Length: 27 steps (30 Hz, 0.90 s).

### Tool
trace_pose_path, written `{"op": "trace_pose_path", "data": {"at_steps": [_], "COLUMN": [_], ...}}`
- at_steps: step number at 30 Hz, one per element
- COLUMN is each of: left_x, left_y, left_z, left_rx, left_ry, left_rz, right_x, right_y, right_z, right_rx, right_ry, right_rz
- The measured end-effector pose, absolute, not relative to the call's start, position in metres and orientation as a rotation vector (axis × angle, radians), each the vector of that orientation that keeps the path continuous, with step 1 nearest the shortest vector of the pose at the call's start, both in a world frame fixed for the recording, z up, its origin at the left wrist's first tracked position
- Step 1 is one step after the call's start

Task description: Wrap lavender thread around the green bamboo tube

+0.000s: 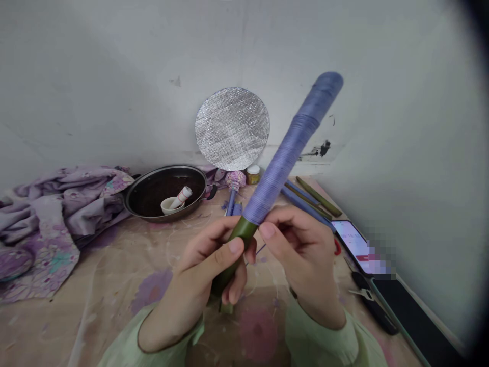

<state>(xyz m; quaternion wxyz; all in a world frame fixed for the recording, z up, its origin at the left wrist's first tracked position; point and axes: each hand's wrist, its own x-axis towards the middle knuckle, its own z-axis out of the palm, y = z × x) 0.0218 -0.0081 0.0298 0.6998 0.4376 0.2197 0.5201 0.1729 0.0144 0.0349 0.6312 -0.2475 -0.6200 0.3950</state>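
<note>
My left hand [217,265] is closed round the bare green lower part of a stick [246,232], which slants up to the right. Above my fingers the stick is tightly wound with purple-blue thread [282,163], up to its smooth rounded blue-purple top. My right hand [305,260] is curled at the lower edge of the winding, with thumb and fingertips pinched against it. A thin strand of thread shows between the two hands and runs toward the right fingers. The inside of the right hand is hidden.
Behind stand a round silver foil disc [232,128], a small jar [252,175] and a black pan [141,204] with a white cup [172,205] in it. Floral cloth [53,224] lies left. On the right are more sticks [319,196], a lit phone [353,244] and a key [364,294].
</note>
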Motion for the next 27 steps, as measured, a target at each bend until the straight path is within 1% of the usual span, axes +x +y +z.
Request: {"op": "trace_pose_path", "data": {"at_steps": [4, 10, 15, 22, 27], "left_x": [0.02, 0.019, 0.02, 0.019, 0.022], "left_y": [-0.003, -0.001, -0.009, -0.007, -0.007], "left_z": [0.023, 0.016, 0.025, 0.027, 0.029], "left_rx": [0.956, 0.931, 0.891, 0.9, 0.897], "left_ry": [0.347, 0.155, 0.29, 0.299, 0.319], "left_rz": [1.136, 1.114, 1.119, 1.085, 1.07], "right_x": [0.173, 0.173, 0.174, 0.174, 0.173], "right_y": [0.015, 0.016, 0.016, 0.017, 0.016], "right_z": [0.035, 0.036, 0.038, 0.038, 0.038], "right_rx": [-0.53, -0.514, -0.543, -0.654, -0.601], "right_ry": [-1.402, -1.432, -1.449, -1.46, -1.48], "right_rz": [0.97, 0.965, 0.942, 0.759, 0.821]}}
